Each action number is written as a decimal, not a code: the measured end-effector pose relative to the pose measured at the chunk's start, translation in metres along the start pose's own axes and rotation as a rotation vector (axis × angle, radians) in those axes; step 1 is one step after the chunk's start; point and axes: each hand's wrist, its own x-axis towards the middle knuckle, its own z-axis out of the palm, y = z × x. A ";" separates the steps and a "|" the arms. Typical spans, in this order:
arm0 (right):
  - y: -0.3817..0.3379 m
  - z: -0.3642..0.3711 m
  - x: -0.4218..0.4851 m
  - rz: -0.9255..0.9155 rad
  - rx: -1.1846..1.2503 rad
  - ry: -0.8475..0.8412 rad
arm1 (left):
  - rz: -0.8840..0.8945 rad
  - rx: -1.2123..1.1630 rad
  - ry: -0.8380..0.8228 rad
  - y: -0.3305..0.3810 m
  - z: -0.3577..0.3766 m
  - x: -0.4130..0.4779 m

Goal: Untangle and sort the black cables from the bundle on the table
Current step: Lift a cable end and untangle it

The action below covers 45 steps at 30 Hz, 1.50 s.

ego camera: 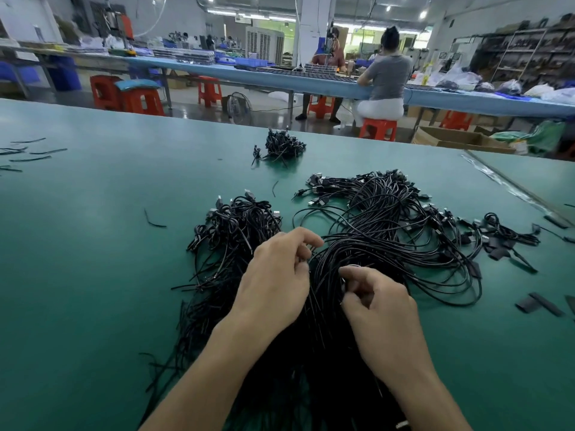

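A big tangled bundle of black cables [382, 231] with USB plugs spreads over the green table [93, 244] in front of me. A second heap of black cables [230, 237] lies to its left, its loose ends trailing toward me. My left hand [277, 281] lies over the gap between the two heaps, fingers curled and pinching thin cable strands. My right hand [376, 309] sits on the near part of the big bundle, its thumb and fingers curled round a few cables. A small separate pile of black cables [281, 146] lies farther back.
Black tape strips [539, 304] lie scattered at the right, thin black ties [29, 154] at the far left, and one stray tie [154, 220] near the left heap. Beyond the table's far edge stand red stools and a long blue bench where people sit.
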 end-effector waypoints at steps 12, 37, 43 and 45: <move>-0.019 -0.004 -0.008 -0.095 -0.117 -0.126 | -0.011 0.053 -0.033 0.001 0.000 -0.005; -0.012 0.025 0.024 0.177 -0.664 -0.167 | 0.029 0.499 -0.214 -0.026 0.022 -0.007; -0.006 0.040 0.044 0.209 -0.678 -0.072 | 0.039 0.500 -0.220 -0.029 0.022 -0.007; -0.003 0.038 0.044 0.216 -0.630 -0.015 | 0.032 0.504 -0.220 -0.030 0.023 -0.007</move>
